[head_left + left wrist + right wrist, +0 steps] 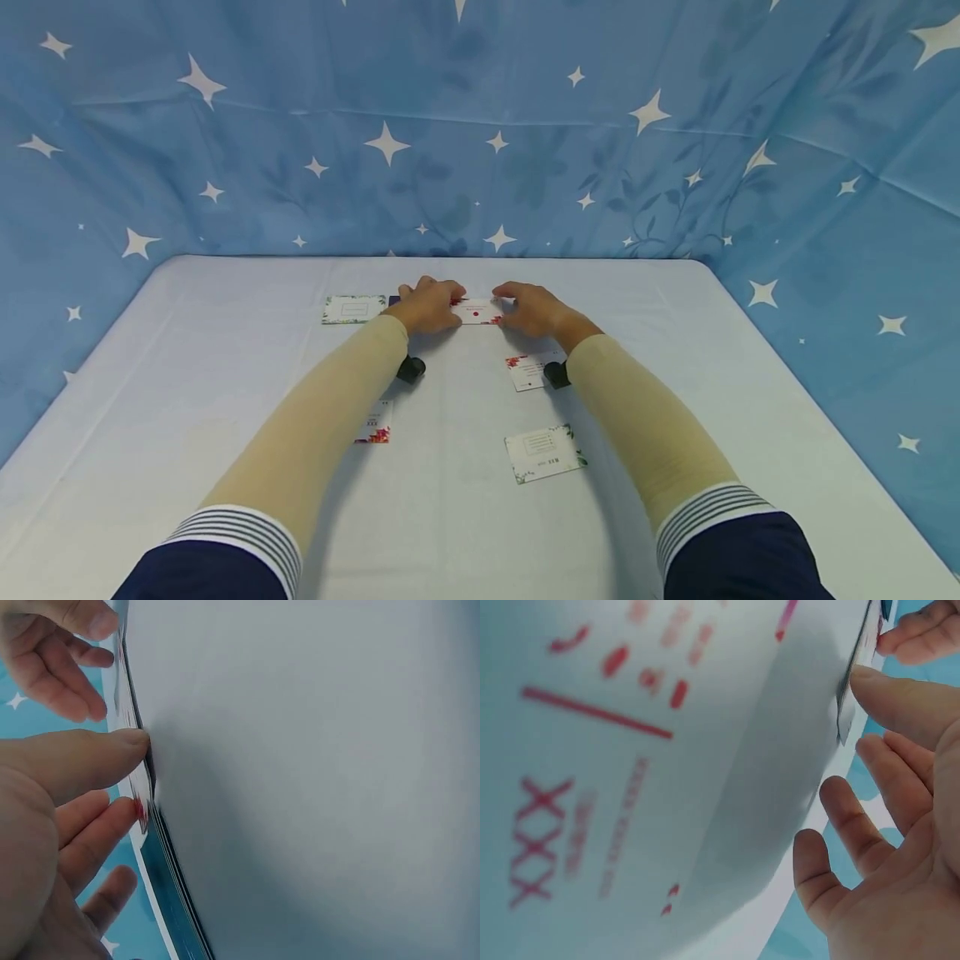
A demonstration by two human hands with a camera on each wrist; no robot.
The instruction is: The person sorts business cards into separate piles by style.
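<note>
A white card with red print [478,313] lies at the back of the table between the two hands. My left hand [427,307] is at its left end and pinches it, the thumb [124,754] on the near edge, the fingers on the far side. My right hand [534,310] curves around the card's right end. Its thumb [885,694] is by the near edge and its other fingers are spread. Whether those fingers touch the card is hard to tell. A dark blue piece [393,299] shows partly behind the left hand.
A green-bordered card [354,309] lies left of the left hand. Nearer are a red-flowered card [527,373] partly under the right wrist, another [377,422] beside the left forearm, and a leaf-bordered card [546,454]. A blue star-patterned curtain [450,167] hangs behind the white table [150,400].
</note>
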